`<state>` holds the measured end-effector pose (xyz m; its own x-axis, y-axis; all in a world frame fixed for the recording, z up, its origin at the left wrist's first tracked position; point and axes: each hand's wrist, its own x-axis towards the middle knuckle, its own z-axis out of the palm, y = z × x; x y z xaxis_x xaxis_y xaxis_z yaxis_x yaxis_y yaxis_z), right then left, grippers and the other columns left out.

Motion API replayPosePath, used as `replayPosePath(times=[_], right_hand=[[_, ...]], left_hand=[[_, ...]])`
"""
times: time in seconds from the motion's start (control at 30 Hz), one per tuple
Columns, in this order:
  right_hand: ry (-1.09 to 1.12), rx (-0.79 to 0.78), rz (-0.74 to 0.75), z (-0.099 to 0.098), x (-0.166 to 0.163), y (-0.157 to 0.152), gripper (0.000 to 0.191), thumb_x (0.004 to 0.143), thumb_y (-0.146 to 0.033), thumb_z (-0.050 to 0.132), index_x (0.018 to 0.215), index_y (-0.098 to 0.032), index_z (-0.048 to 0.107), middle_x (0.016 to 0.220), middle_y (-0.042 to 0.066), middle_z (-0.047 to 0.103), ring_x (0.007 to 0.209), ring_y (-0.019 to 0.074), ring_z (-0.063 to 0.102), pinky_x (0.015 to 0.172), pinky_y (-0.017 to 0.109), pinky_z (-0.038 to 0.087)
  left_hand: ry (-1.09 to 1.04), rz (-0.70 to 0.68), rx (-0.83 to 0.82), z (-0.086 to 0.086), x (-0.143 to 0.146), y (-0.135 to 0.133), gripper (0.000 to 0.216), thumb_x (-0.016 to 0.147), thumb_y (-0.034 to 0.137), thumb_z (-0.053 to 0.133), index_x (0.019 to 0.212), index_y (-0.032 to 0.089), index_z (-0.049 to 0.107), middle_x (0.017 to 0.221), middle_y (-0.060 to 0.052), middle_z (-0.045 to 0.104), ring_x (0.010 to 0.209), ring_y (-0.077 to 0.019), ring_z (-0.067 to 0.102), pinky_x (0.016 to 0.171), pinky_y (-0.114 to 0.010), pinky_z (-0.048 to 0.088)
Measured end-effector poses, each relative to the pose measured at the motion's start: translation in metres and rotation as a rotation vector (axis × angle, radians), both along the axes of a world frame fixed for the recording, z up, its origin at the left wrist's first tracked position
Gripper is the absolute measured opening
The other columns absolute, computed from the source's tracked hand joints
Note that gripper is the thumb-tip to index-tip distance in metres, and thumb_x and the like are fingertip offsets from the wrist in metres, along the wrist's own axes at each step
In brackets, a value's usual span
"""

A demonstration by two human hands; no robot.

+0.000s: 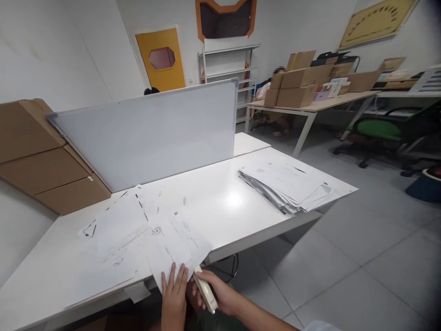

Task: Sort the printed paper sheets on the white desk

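Our left hand [174, 287], open, is resting on a white printed paper sheet [181, 236] overhanging the white counter [215, 202]; our right hand [219, 289] is gripping a cream oblong stapler [206, 292] beside it. We are apparently positioning it; squeezing would require aligned paper.

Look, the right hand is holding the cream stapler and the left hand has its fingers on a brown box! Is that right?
Not quite: the left hand has its fingers on a sheet of paper instead, as the head view shows. The right hand does hold the cream stapler.
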<state>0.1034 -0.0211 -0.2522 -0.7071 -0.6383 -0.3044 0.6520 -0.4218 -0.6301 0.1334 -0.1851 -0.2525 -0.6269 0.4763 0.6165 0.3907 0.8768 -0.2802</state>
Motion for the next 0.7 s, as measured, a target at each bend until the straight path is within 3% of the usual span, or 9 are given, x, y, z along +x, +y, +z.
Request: replayPosePath(times=[0.1,0.2,0.3,0.43,0.7], right_hand=[[-0.014,-0.048,0.006,0.002,0.004,0.005,0.053,0.070,-0.060,0.063,0.091,-0.011,0.059,0.066,0.004,0.063,0.045,0.0113,0.057,0.039,0.020,0.040],[-0.050,-0.018,-0.049,0.006,0.010,0.014,0.053,0.071,-0.059,0.064,0.093,-0.011,0.058,0.067,0.004,0.063,0.047,0.0121,0.059,0.040,0.020,0.040],[-0.062,0.033,-0.085,0.010,0.011,0.027,0.051,0.072,-0.057,0.066,0.093,-0.012,0.056,0.067,0.004,0.063,0.049,0.0128,0.060,0.040,0.020,0.041],[-0.034,0.061,-0.076,0.013,0.007,0.039,0.049,0.070,-0.055,0.068,0.090,-0.012,0.056,0.068,0.005,0.063,0.047,0.0127,0.058,0.037,0.020,0.041],[0.012,0.089,-0.064,0.015,0.000,0.057,0.044,0.075,-0.052,0.066,0.089,-0.012,0.054,0.073,0.005,0.063,0.052,0.0116,0.059,0.039,0.018,0.043]], left_hand=[[-0.033,-0.047,0.122,-0.007,0.004,-0.002,0.049,0.081,-0.004,0.039,0.124,0.012,0.056,0.122,-0.006,0.065,0.142,-0.0215,0.023,0.121,-0.050,0.007],[-0.082,-0.025,0.262,-0.012,0.012,-0.007,0.062,0.082,-0.006,0.034,0.137,0.021,0.043,0.125,-0.005,0.063,0.139,-0.0213,0.032,0.119,-0.054,0.014],[-0.122,-0.030,0.170,-0.011,0.019,-0.013,0.064,0.082,-0.006,0.038,0.141,0.019,0.036,0.128,-0.006,0.061,0.138,-0.0251,0.033,0.118,-0.056,0.016],[-0.129,-0.074,0.019,-0.006,0.023,-0.020,0.059,0.083,-0.002,0.044,0.139,0.013,0.038,0.129,-0.008,0.060,0.138,-0.0293,0.032,0.118,-0.058,0.015],[-0.195,-0.043,0.098,-0.016,0.026,-0.029,0.060,0.084,0.001,0.041,0.141,0.019,0.037,0.130,-0.006,0.059,0.140,-0.0261,0.029,0.120,-0.056,0.012]])
